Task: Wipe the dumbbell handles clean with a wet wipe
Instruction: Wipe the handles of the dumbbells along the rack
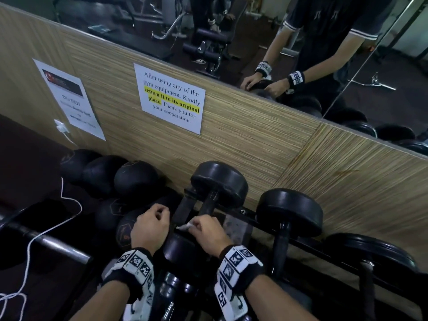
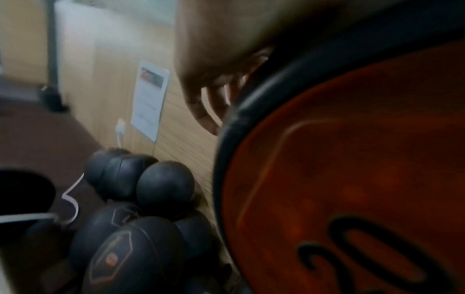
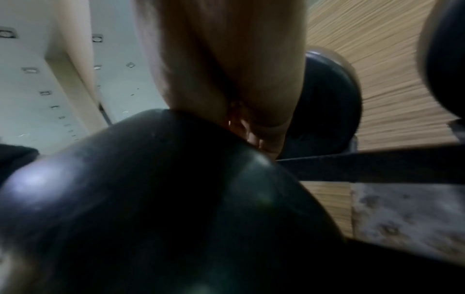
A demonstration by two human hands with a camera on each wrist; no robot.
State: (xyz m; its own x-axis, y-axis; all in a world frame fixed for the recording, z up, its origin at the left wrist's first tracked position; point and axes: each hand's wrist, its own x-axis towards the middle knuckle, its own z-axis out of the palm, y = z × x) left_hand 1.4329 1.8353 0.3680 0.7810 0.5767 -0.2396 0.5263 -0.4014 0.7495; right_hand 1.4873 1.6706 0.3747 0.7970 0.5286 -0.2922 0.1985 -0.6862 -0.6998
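A black dumbbell lies on the rack pointing away from me, its dark handle running down towards my hands. My right hand wraps a white wet wipe onto the handle's near end. Just left of it, my left hand has its fingers curled. In the left wrist view those fingers hook over the black rim of the near head, whose orange end face reads 20. The right wrist view shows my palm above the dark near head; the wipe is hidden there.
A second dumbbell and a third lie to the right on the rack rail. Dark medicine balls pile at the left. A white cable and steel bar lie nearer. A panelled wall with notices stands behind.
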